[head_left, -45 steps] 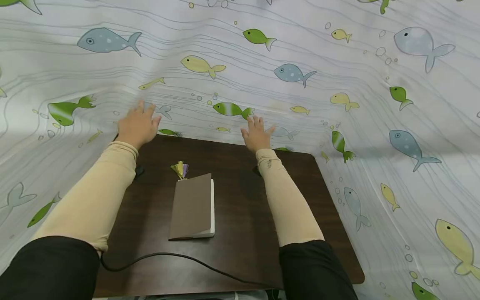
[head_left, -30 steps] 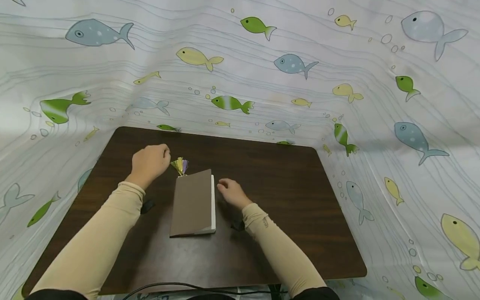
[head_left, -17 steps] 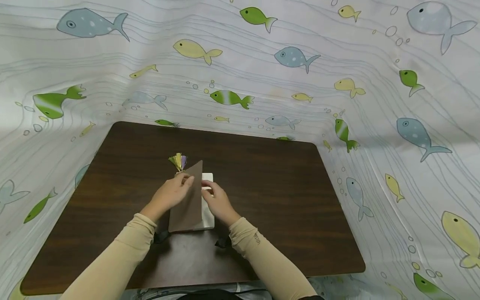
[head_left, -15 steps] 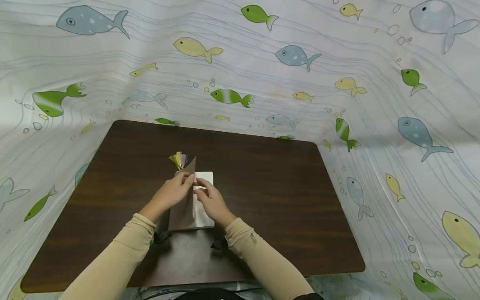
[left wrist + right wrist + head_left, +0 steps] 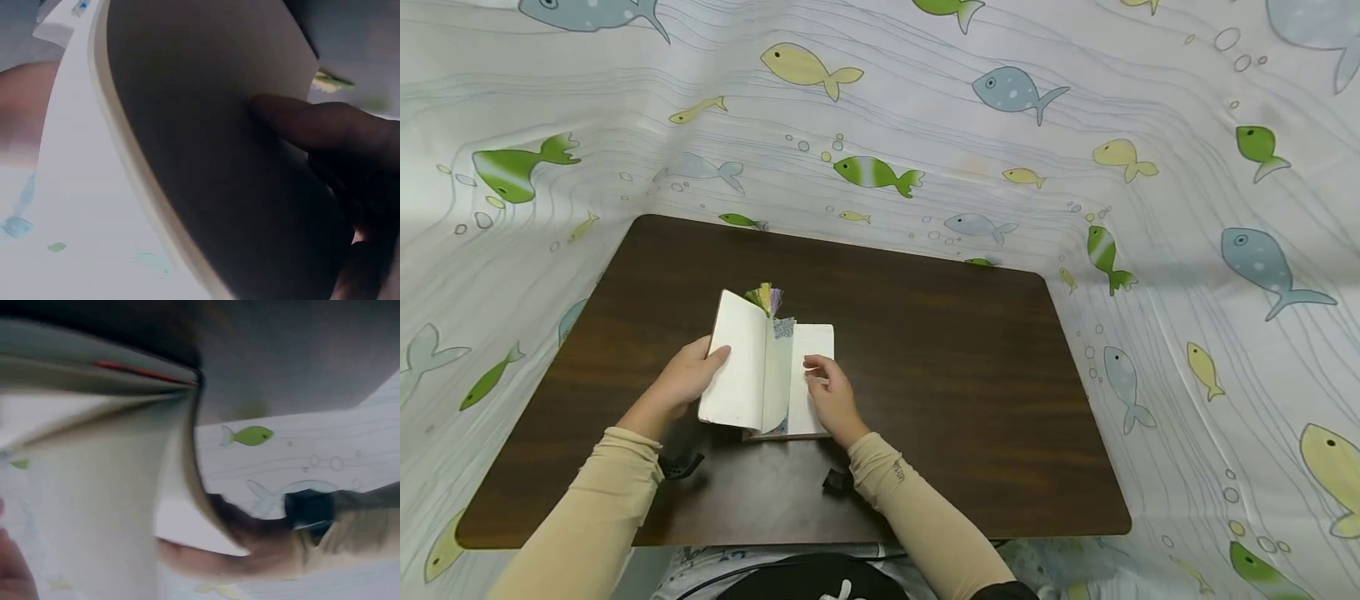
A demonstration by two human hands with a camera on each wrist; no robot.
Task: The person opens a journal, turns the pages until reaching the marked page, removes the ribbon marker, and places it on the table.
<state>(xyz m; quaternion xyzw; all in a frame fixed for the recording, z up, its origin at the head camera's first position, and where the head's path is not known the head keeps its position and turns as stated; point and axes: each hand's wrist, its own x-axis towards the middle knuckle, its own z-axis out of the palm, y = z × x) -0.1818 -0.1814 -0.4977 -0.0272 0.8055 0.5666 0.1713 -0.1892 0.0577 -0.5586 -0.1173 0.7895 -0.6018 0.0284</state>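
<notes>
A notebook (image 5: 737, 367) with a brown-grey cover lies open on the table, its left half tilted up. My left hand (image 5: 681, 379) grips that left half at the outer edge, thumb on the white page. Seen by the left wrist camera, a finger (image 5: 306, 122) presses the shaded surface of the notebook. A pale bookmark (image 5: 783, 327) with blue-patterned ends lies along the fold, its yellow, green and purple tassel (image 5: 766, 298) beyond the top. My right hand (image 5: 835, 400) hovers at or touches the right page, fingers loosely bent; only its fingertips (image 5: 11, 569) show in the right wrist view.
The dark brown table (image 5: 940, 375) has rounded corners. White cloth (image 5: 910, 100) printed with fish surrounds it at the back and sides. A black cable (image 5: 737, 573) runs below the front edge. Black straps (image 5: 681, 465) sit under both wrists.
Both hands came back from the far edge to the notebook. The cover was lifted, then the notebook opened leftward, revealing the bookmark. My left hand moved left with that half.
</notes>
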